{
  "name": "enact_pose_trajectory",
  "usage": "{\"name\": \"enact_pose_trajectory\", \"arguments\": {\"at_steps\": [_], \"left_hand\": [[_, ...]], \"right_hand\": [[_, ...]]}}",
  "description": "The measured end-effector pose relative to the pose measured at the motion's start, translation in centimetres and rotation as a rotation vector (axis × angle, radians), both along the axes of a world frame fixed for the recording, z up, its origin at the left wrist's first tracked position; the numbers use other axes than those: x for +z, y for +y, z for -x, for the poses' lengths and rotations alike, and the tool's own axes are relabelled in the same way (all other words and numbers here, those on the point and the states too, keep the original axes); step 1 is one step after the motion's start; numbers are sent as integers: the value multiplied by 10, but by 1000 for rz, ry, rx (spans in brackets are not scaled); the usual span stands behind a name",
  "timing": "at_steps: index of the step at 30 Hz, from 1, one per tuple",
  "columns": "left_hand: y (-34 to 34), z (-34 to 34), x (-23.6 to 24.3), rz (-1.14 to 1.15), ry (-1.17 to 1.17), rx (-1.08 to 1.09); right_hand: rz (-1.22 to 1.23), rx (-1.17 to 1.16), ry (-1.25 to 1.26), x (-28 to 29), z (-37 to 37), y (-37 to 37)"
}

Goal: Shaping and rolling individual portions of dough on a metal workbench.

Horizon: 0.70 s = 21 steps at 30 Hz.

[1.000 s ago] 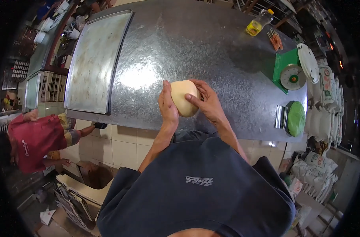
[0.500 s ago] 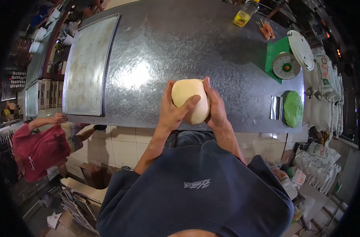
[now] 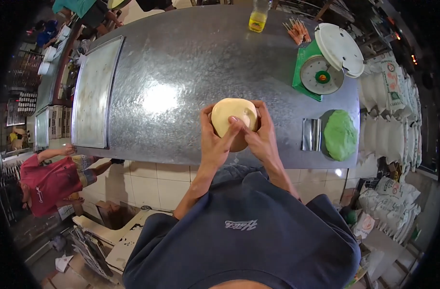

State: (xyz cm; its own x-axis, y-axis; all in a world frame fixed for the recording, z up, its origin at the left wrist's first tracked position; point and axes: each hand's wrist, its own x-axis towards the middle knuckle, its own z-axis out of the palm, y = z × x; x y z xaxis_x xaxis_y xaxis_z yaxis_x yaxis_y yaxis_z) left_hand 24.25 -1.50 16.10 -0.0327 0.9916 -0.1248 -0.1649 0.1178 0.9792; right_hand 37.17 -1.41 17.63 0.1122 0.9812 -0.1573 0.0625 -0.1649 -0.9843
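Nearest me, above the dark shirt (image 3: 239, 207) in the lower middle of the frame, the left hand (image 3: 215, 144) and right hand (image 3: 264, 139) cup a pale yellow, dough-like ball (image 3: 229, 110) at the frame's centre, fingers curled round its sides, thumbs brought together over its near face. I can't tell whether its underside touches the steel table (image 3: 171, 62). A dent shows by the thumbs; pressing harder there could, I judge, tear the skin or push the ball out of round. It is close to the table's near edge, so a slackened grip or a slip on that smooth surface could send it to the floor.

Right of centre, a shiny metal scraper (image 3: 311, 135) lies just beside a green lump (image 3: 340, 135); a wide sweep of the right forearm might shove one into the other and mark the lump. Farther off, upper right, a bump could jolt the green scale (image 3: 306, 62). Beyond it are a bundle of sticks (image 3: 297, 31) and, at the top, an oil bottle (image 3: 257, 21), which could spill if knocked while uncapped; I can't see its cap.
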Motion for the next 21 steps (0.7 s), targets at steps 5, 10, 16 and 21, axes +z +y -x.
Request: {"name": "enact_pose_trajectory", "arguments": {"at_steps": [5,10,16,21], "left_hand": [[13,-43,11,9,6,-22],[13,-63,28,200,-342,-2],[3,-64,47,93,-441,55],[-11,-48,47,127,-362,-18]], "right_hand": [[75,-16,415,-2,-49,14],[337,19,734,28,-75,18],[310,90,863,55,-73,16],[277,108,896,40,-61,4]]}}
